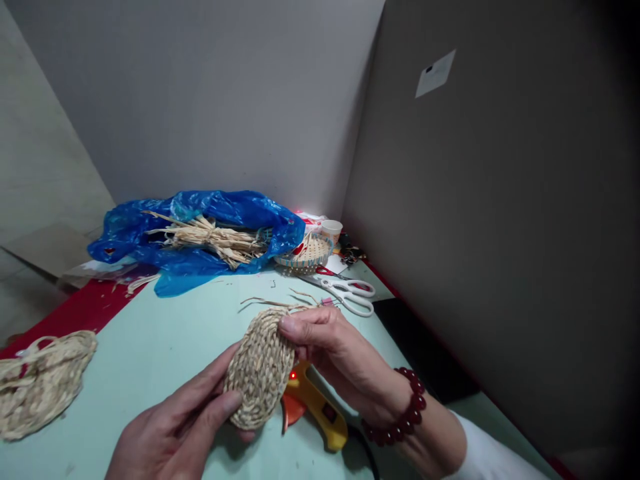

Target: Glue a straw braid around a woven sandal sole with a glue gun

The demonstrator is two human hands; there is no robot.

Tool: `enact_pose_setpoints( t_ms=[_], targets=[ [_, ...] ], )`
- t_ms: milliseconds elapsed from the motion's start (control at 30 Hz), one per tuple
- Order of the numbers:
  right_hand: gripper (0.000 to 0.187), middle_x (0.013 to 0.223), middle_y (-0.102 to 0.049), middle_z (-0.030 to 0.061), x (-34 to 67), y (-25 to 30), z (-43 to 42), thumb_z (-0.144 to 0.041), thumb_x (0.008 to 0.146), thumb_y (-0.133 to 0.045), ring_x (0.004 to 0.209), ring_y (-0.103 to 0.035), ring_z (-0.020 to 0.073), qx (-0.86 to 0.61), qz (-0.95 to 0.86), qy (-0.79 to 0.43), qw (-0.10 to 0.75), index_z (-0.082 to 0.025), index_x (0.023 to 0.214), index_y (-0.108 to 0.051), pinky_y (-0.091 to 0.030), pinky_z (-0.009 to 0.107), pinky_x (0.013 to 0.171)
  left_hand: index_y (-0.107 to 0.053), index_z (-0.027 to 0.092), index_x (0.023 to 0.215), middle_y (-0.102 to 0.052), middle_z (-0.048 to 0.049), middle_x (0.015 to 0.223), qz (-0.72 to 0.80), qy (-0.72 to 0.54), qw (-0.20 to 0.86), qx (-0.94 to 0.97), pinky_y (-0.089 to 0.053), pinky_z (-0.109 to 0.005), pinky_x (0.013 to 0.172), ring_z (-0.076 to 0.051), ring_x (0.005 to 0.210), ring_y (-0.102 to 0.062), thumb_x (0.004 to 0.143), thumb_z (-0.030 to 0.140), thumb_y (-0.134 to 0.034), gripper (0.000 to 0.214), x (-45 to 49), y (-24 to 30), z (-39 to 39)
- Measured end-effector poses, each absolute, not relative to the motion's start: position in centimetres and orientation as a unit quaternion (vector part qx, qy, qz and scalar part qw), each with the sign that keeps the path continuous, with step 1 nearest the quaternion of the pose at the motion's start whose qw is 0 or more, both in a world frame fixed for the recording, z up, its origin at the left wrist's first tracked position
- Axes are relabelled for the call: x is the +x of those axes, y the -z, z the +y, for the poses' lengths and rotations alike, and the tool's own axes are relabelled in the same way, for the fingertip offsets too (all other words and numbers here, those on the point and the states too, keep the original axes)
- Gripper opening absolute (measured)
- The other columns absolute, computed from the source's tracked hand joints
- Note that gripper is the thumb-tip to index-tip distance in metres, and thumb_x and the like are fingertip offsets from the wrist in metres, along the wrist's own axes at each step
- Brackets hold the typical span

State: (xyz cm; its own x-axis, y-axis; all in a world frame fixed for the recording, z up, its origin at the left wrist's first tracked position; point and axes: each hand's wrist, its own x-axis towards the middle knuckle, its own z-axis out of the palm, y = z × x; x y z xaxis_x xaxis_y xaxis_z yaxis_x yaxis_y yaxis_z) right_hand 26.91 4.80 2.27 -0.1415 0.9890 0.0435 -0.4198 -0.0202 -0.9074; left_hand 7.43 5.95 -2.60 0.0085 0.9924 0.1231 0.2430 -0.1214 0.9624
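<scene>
Both my hands hold a woven straw oval mat (260, 367) just above the pale green table (165, 333). My left hand (175, 427) pinches its lower left edge between thumb and fingers. My right hand (335, 353), with a red bead bracelet on the wrist, grips its upper right edge, thumb on top. Loose straw ends stick out from the mat's far edge. Under the mat lies a yellow and orange glue gun (315, 407) with a red light on.
A blue plastic bag (200, 233) with a bundle of straw (215, 240) lies at the back. Beside it are a small woven basket (307, 253), white-handled scissors (350, 293) and a paper cup (331, 230). A coil of braided straw (40, 380) sits at the left. Grey partition walls stand behind and right.
</scene>
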Motion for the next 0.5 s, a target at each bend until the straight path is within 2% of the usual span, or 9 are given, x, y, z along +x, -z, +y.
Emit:
enact_pose_setpoints(
  t_ms=[100,167,267,367,500],
  targets=[
    [0.034,0.059,-0.052,-0.0037,26.9,-2.4,4.9,-0.038,0.077,-0.078,0.059,-0.04,0.0106,-0.341,-0.413,-0.628,0.564,-0.015,0.056,-0.064,-0.033,0.027,0.062,-0.081,0.039,0.099,-0.081,0.0057,0.103,0.539,-0.465,0.406,0.573,-0.055,-0.017,0.084,-0.02,0.093,-0.076,0.07,0.047,-0.079,0.03,7.5,2.3,5.9],
    [0.029,0.064,-0.058,-0.0013,27.0,-2.3,5.0,-0.036,0.077,-0.079,0.063,-0.045,0.0118,-0.345,-0.414,-0.625,0.565,-0.014,0.061,-0.069,-0.034,0.027,0.065,-0.08,0.037,0.1,-0.083,0.0052,0.095,0.541,-0.465,0.421,0.559,-0.055,-0.011,0.074,-0.017,0.083,-0.076,0.067,0.048,-0.081,0.035,7.6,2.0,5.8],
    [0.026,0.063,-0.059,-0.0013,27.0,-2.1,5.1,-0.034,0.078,-0.078,0.063,-0.047,0.0119,-0.344,-0.412,-0.627,0.564,-0.013,0.063,-0.071,-0.036,0.027,0.065,-0.077,0.032,0.111,-0.081,0.0029,0.083,0.532,-0.454,0.483,0.527,-0.057,-0.014,0.064,-0.016,0.068,-0.074,0.064,0.05,-0.083,0.051,7.9,1.5,5.6],
    [0.027,0.06,-0.054,-0.0033,27.0,-1.8,5.2,-0.031,0.083,-0.073,0.057,-0.043,0.0096,-0.339,-0.408,-0.629,0.568,-0.014,0.062,-0.069,-0.034,0.025,0.059,-0.07,0.031,0.118,-0.079,0.0021,0.082,0.503,-0.444,0.544,0.504,-0.058,-0.019,0.059,-0.017,0.06,-0.071,0.063,0.05,-0.084,0.06,8.1,1.1,5.6],
    [0.027,0.065,-0.058,-0.0004,27.0,-1.7,5.3,-0.029,0.087,-0.068,0.061,-0.048,0.0105,-0.337,-0.413,-0.625,0.57,-0.012,0.065,-0.069,-0.037,0.025,0.061,-0.069,0.029,0.109,-0.08,-0.0005,0.084,0.491,-0.465,0.541,0.5,-0.059,-0.019,0.064,-0.021,0.076,-0.075,0.065,0.049,-0.083,0.05,8.0,1.1,5.5]
  ],
)
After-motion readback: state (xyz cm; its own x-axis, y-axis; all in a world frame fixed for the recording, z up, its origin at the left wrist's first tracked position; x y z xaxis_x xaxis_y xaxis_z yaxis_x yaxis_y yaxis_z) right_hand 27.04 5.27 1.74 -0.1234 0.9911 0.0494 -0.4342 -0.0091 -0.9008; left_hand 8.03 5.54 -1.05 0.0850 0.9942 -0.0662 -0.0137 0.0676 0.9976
